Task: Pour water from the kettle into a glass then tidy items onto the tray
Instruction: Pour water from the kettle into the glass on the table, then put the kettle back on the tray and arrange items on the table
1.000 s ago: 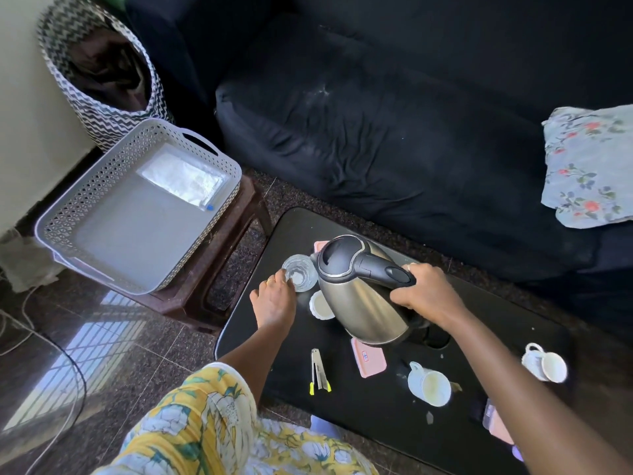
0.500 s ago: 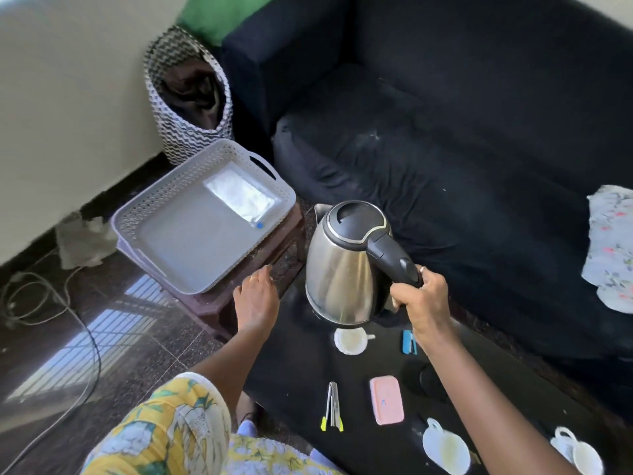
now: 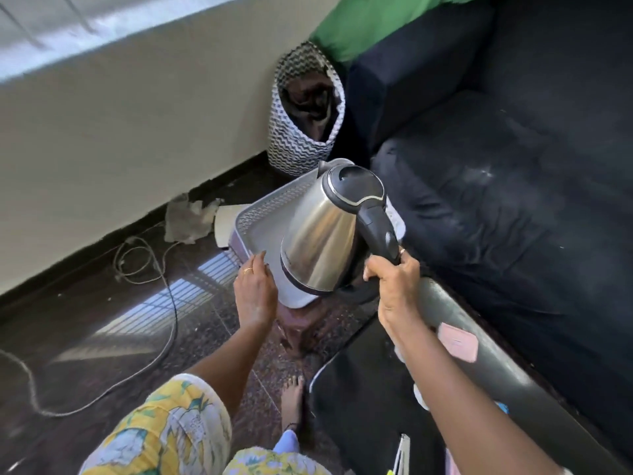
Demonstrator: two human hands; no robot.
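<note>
My right hand (image 3: 394,279) grips the black handle of the steel kettle (image 3: 322,234) and holds it in the air over the grey perforated tray (image 3: 255,217). The kettle stands nearly upright, its spout towards the wall. The tray rests on a brown stool (image 3: 298,323) left of the black table (image 3: 370,389). My left hand (image 3: 255,291) hovers open at the tray's near edge, next to the kettle's base. The glass is out of view.
A dark sofa (image 3: 513,166) runs along the right. A zigzag-patterned basket (image 3: 305,132) stands by the wall. A cable (image 3: 164,296) and crumpled paper (image 3: 190,217) lie on the floor. On the table lie a pink item (image 3: 457,341) and tongs (image 3: 402,450). My bare foot (image 3: 291,402) is beside the table.
The kettle has been lifted off the table and carried left over the tray. My left hand left the glass and moved to the tray's edge. The view turned left.
</note>
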